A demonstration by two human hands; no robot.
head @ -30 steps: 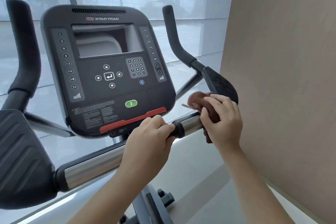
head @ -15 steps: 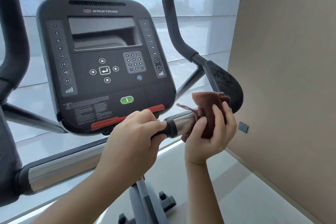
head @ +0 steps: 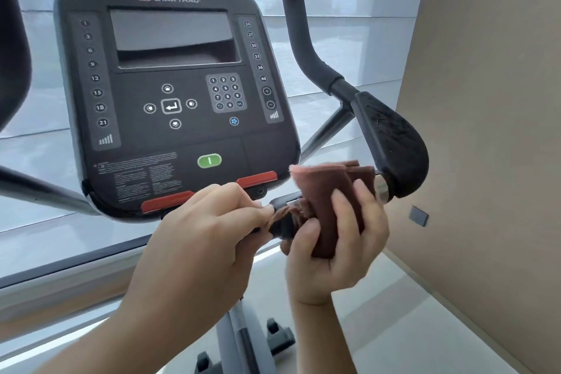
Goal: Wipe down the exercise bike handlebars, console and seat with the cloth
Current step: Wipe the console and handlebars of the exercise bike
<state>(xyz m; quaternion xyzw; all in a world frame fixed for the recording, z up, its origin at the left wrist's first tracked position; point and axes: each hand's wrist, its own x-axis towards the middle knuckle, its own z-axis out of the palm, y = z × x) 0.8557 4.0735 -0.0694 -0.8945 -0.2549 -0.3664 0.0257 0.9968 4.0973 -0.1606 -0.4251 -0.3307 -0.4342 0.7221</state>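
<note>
Two hands work at the bar (head: 280, 202) under the console (head: 176, 91). Right hand (head: 337, 240) wraps the cloth (head: 328, 191) around it; left hand (head: 209, 234) grips beside. Handlebar step; next, probably rub along the bar.

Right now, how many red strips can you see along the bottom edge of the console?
2. One red strip sits at the lower left of the console, just above the left hand; the other red strip sits further right, beneath the green button. The hand may hide more.
</note>
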